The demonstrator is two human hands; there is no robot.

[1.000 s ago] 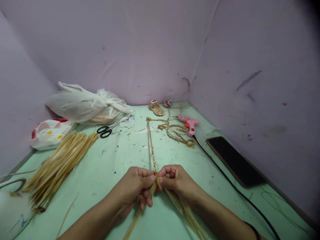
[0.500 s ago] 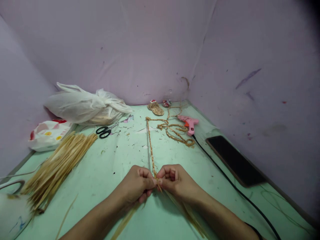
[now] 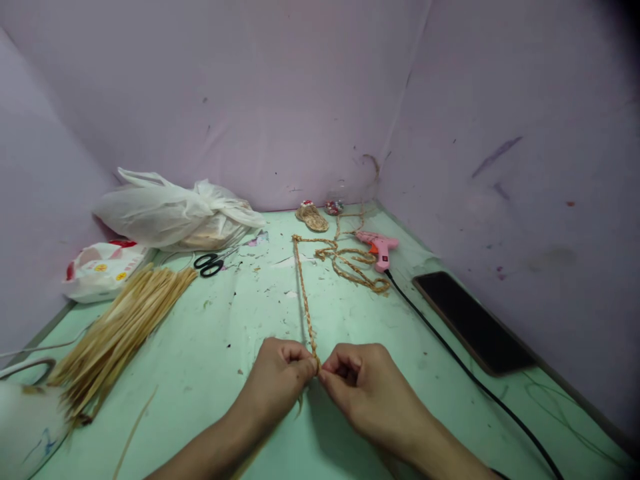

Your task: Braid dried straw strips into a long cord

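Observation:
A thin tan braid (image 3: pixel 306 303) of dried plant fibre runs taut down the table toward me. Its near end is pinched by my left hand (image 3: pixel 283 373), thumb against the bent forefinger. Close on the right, my right hand (image 3: pixel 373 387) is closed with thumb and forefinger together at the same end of the braid, gripping strands too thin to follow. Loose strands hang below the hands, mostly hidden by my forearms. Farther off, the rest of the braid lies in loops (image 3: pixel 357 273) beside a pink glue gun (image 3: pixel 380 247).
On the left lie a bundle of dried straw strips (image 3: pixel 125 327), black-handled scissors (image 3: pixel 209 265), a tissue pack (image 3: pixel 103 270) and a white plastic bag (image 3: pixel 170 210). A small woven sole-shaped piece (image 3: pixel 313 218) sits at the back. A phone (image 3: pixel 473 320) and black cord (image 3: pixel 460 360) are at right.
Both hands have shifted slightly, the right one lower and to the right. The strands that showed beneath my right forearm are now mostly out of sight.

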